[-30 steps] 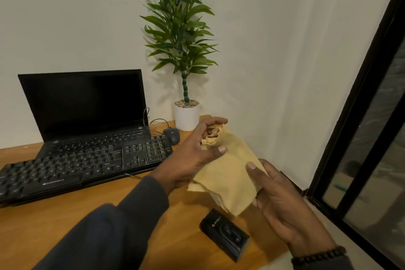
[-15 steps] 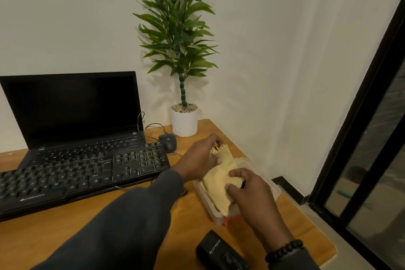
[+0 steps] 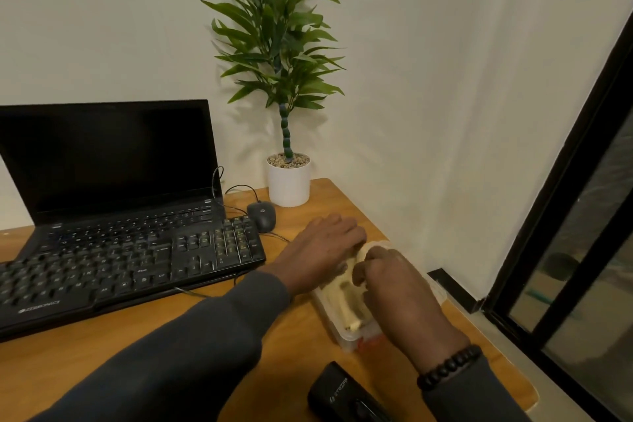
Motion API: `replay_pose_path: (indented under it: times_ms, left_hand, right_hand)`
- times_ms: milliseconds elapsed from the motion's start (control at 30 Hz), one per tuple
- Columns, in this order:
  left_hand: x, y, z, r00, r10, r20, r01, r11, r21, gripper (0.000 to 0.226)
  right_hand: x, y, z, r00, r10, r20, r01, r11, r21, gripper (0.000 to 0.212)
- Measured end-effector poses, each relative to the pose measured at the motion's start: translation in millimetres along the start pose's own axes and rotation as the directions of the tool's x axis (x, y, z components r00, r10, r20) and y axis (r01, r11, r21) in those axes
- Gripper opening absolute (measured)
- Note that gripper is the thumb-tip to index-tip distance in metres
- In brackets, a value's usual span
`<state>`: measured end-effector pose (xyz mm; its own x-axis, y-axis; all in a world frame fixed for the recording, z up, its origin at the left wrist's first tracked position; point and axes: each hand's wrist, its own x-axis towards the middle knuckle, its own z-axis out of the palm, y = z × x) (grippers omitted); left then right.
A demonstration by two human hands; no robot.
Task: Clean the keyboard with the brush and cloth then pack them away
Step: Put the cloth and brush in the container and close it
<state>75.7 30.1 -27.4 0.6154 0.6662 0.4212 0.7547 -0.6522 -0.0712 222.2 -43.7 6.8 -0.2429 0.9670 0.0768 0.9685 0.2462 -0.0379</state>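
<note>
The yellow cloth (image 3: pixel 346 288) is lying bunched inside a clear plastic container (image 3: pixel 337 331) on the right part of the wooden desk (image 3: pixel 102 353), between both hands. The left hand (image 3: pixel 325 255) is resting over the cloth's far end with fingers fairly straight, pressing down; the right hand (image 3: pixel 394 284) is curling its fingers onto the cloth, seemingly pinching or tucking it. The brush cannot be made out. Judgement: the packing step is under way, and it would go best by pressing the folds flat below the rim so a lid can seat, with one hand steadying the container. The container is sitting near the desk's right edge, so pushing rightward is risking a slide. A black device (image 3: pixel 342 397) is lying just in front; the keyboard (image 3: pixel 120 267) and mouse (image 3: pixel 262 214) are leaving open wood to the left.
</note>
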Motion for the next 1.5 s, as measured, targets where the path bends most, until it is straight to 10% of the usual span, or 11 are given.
replay_pose_path:
  times_ms: [100,300,433,667,833,967,1500]
  left_hand:
    - [-1.8,0.9,-2.9,0.981,0.111,0.162,-0.097,0.991,-0.089,0.022]
    - [-1.5,-4.0,0.6,0.908,0.102,0.405,-0.097,0.995,-0.033,0.076]
    - [-0.4,4.0,-7.3,0.884,0.095,0.458,-0.095,0.995,-0.024,0.073]
    - [-38.7,26.7,-14.4,0.991,-0.132,0.033,0.135,0.977,-0.164,0.037]
    - [-72.7,51.9,-12.5,0.926,-0.337,-0.168,0.284,0.918,-0.276,0.014]
    - [-92.5,73.3,-5.1,0.811,-0.555,-0.186,0.456,0.799,-0.391,0.012]
    - [-81.9,78.0,-10.5,0.459,-0.796,0.395,0.489,-0.144,-0.860,0.016]
  right_hand:
    - [5.7,2.4,-0.5,0.994,0.069,0.083,-0.065,0.997,-0.045,0.025]
    - [0.0,10.6,-7.3,0.952,-0.197,0.233,0.258,0.927,-0.273,0.033]
    - [2.1,11.8,-15.4,0.950,-0.214,0.226,0.276,0.916,-0.292,0.035]
    - [-53.2,3.0,-0.8,0.965,0.018,-0.261,0.052,0.965,0.258,0.019]
    - [-102.6,-6.1,4.2,0.999,-0.019,0.031,0.005,0.916,0.401,0.038]
    - [-119.1,-18.6,21.9,0.968,-0.059,0.243,-0.002,0.971,0.240,0.085]
    - [-88.3,-7.6,-12.7,0.989,0.116,-0.087,-0.061,0.876,0.478,0.049]
